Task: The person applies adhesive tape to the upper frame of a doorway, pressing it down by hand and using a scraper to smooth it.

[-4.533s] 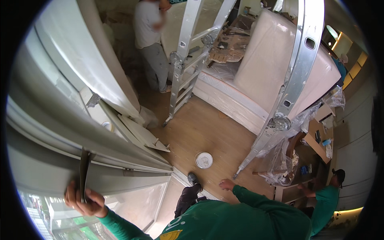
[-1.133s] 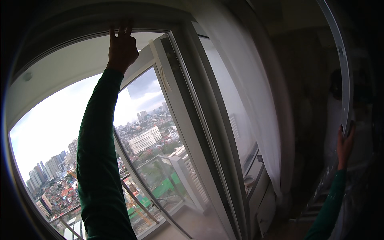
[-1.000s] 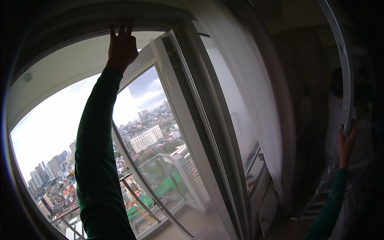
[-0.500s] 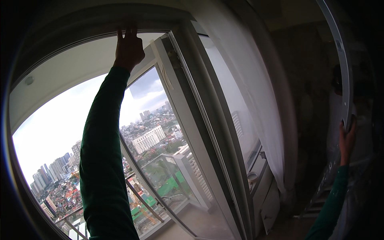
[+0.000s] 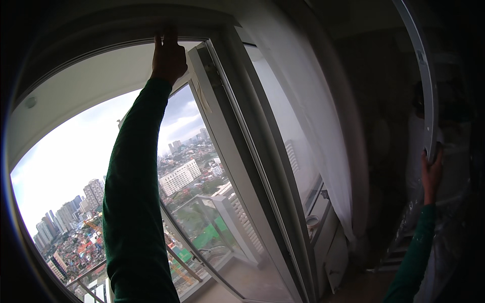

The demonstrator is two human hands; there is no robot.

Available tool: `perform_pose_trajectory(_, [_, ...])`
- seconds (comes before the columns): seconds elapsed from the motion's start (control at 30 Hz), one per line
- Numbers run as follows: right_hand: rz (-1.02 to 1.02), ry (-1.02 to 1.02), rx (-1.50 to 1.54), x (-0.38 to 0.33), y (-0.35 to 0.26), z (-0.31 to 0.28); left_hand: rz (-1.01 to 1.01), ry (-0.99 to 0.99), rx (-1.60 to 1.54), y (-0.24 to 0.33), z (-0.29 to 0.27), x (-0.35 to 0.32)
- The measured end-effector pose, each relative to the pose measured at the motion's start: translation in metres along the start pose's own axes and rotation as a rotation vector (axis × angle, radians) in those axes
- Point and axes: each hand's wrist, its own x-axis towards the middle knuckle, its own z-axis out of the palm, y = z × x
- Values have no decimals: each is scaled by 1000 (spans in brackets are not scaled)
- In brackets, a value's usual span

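Note:
My left hand (image 5: 170, 60), in a green sleeve, is raised overhead. Its stretched fingers touch the underside of the door frame's top rail (image 5: 116, 49), near the upper right corner; the fingertips are dark and hard to make out. On the far right, my right hand (image 5: 432, 169) grips the lower end of a long, narrow grey metal strip (image 5: 427, 86) with small holes. The strip stands upright, slightly tilted, and runs out of view at the top. A glass door (image 5: 197, 166) stands open toward the balcony beneath my left hand.
A sheer white curtain (image 5: 308, 106) hangs right of the door jamb (image 5: 262, 146). A roll of tape (image 5: 312, 220) rests on a ledge by the window. Beyond the door is a balcony with a railing (image 5: 91, 275). A person in white (image 5: 417, 136) is in the dim room at right.
The view has shifted slightly. My left hand sits a little closer to the frame's upper right corner. My right hand still holds the metal strip, which appears slightly further left.

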Motion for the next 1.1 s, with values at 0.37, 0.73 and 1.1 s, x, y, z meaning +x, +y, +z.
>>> perform_pose_trajectory(0.37, [4,18,-24,1,3,2,-13,-4,-93,-16,0,-2])
perform_pose_trajectory(0.73, [-71,49,60,-1,-8,-3,-41,40,-119,-21,0,-12])
perform_pose_trajectory(1.1, [-107,49,116,-2,-21,-8,-48,6,-393,-22,-29,-15])
